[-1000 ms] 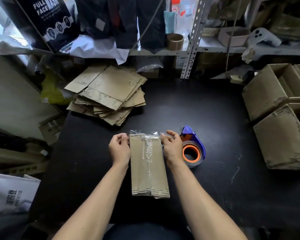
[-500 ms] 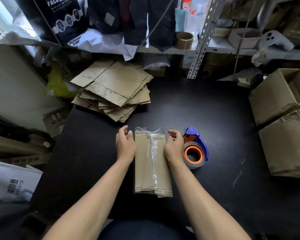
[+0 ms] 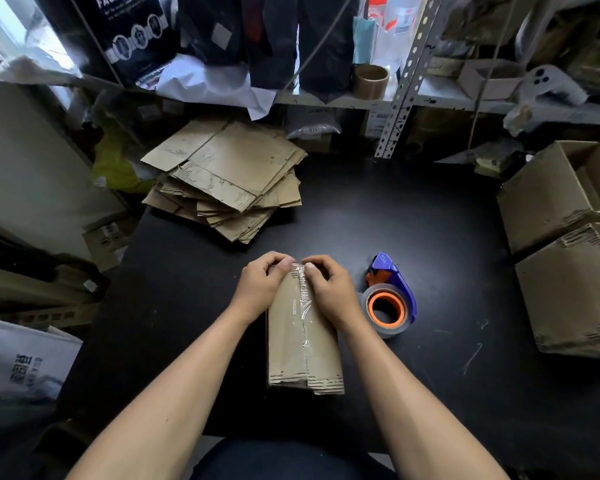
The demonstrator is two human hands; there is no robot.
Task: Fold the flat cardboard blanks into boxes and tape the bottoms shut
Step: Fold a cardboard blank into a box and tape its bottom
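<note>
A small cardboard box stands bottom-up on the black table in front of me, a strip of clear tape running along its middle seam. My left hand and my right hand both grip the box's far end, fingers curled over the edge, thumbs pressing the tape end at the seam. A blue tape dispenser with an orange-cored roll lies just right of my right hand. A pile of flat cardboard blanks lies at the table's far left.
Two folded boxes, one open-topped and one below it, sit at the right edge. Metal shelving with a brown tape roll runs along the back. Bags and cartons crowd the floor at left.
Both hands moved from the box's sides inward to its far end, and the loose tape tail that stuck up there is now pressed down over the edge.
</note>
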